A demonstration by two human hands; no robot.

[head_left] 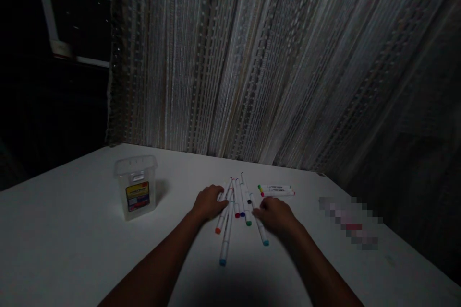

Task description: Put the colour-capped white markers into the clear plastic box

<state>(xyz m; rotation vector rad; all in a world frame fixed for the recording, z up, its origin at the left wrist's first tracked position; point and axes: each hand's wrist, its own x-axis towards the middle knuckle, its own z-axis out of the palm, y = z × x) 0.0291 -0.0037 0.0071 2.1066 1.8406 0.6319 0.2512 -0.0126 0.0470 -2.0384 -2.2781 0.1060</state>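
White markers with coloured caps lie in a loose fanned pile between my hands. My left hand (pixel 209 202) rests at the pile's left side, thumb and fingers apart, touching markers near the one with the orange cap (pixel 221 220). A blue-capped marker (pixel 226 242) sticks out toward me. In the middle are a red-capped marker (pixel 236 201) and a green-capped marker (pixel 247 208). My right hand (pixel 276 213) is at the right side, fingers bent and thumb apart from them, its thumb against a teal-capped marker (pixel 262 231). What lies under the fingers is partly hidden.
A clear plastic box (pixel 153 192) with a lid and a yellow and blue label stands on the left of the white table (pixel 72 235). Beyond my right hand lie a few more markers (pixel 277 191), side by side. A blurred-out item (pixel 349 223) is at right. A patterned curtain (pixel 216 67) hangs behind.
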